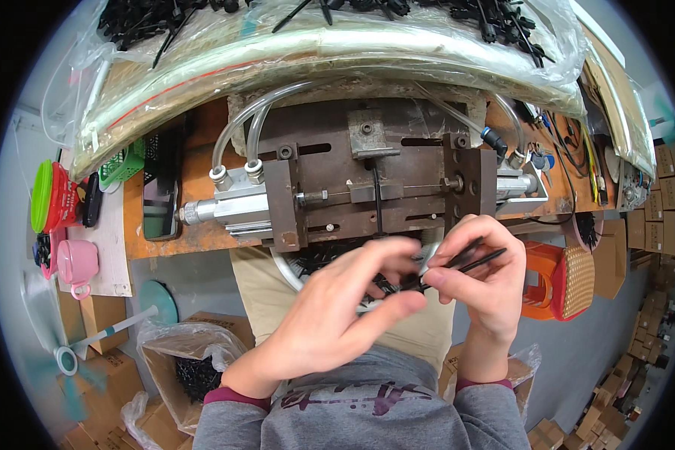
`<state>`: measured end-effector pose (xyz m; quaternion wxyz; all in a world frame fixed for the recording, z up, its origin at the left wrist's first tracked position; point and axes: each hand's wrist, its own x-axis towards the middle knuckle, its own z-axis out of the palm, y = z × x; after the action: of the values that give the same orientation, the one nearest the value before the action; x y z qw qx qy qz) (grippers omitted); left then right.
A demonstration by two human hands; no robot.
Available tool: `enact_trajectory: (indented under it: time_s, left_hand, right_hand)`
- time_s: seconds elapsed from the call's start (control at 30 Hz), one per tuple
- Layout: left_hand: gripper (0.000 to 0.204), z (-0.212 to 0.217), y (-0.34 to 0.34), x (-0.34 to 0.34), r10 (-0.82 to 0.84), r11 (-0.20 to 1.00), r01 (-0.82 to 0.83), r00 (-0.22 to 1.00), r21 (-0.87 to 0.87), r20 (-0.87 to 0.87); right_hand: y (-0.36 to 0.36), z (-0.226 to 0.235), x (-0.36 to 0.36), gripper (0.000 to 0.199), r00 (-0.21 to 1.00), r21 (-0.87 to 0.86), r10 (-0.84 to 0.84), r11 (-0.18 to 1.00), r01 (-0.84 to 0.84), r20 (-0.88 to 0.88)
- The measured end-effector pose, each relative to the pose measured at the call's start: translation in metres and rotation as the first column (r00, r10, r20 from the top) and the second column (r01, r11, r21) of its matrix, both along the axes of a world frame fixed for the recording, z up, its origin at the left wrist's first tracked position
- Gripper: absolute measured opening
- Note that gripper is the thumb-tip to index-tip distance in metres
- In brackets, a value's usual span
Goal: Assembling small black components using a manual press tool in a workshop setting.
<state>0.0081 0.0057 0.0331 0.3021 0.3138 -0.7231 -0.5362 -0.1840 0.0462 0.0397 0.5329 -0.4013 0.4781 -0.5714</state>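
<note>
My left hand (337,307) and my right hand (484,274) meet in front of my chest, below a workbench. The right hand pinches a thin black cable tie (478,260) that points up and right. The left hand's thumb and fingers close on the tie's other end together with a small shiny metal part (427,257), mostly hidden by the fingers. Just behind the hands sits a round bowl (292,270) with several black parts in it, resting on my lap. Above it stands a rusty metal press jig (375,187) with an upright black tie in its slot.
Pneumatic cylinders (225,206) with clear hoses flank the jig on the orange bench (195,180). Clear bags of black ties (337,30) lie behind. A pink cup (77,262), a phone (161,191), an orange basket (555,281) and a bag-lined carton (191,367) surround me.
</note>
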Motion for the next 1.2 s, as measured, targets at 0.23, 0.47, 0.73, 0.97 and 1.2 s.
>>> enact_trajectory:
  time_s: [0.23,0.47,0.73,0.97,1.2]
  left_hand:
    - [0.024,-0.008,0.013,-0.002,-0.142,0.845,0.188,0.982,0.501,-0.127]
    - [0.031,-0.022,0.017,0.002,0.127,0.942,-0.079,0.983,0.326,-0.131]
    - [0.033,-0.025,0.015,0.011,0.028,0.898,0.077,0.973,0.433,-0.231]
    - [0.034,-0.024,0.02,0.007,0.128,0.848,0.011,0.966,0.53,-0.225]
    - [0.023,-0.025,0.023,0.007,0.135,0.918,-0.071,0.981,0.391,-0.14]
  right_hand:
    - [-0.011,0.0,0.004,0.036,0.976,0.074,0.176,0.98,-0.187,0.131]
    - [0.014,-0.013,0.025,0.057,0.858,-0.407,-0.196,0.913,-0.017,-0.475]
    - [0.011,-0.008,0.039,0.051,0.61,-0.49,-0.261,0.838,-0.243,-0.748]
    - [0.009,-0.013,0.036,0.049,0.461,-0.489,-0.307,0.799,-0.351,-0.832]
    - [0.012,-0.023,0.029,0.04,0.411,-0.527,-0.365,0.744,-0.41,-0.835]
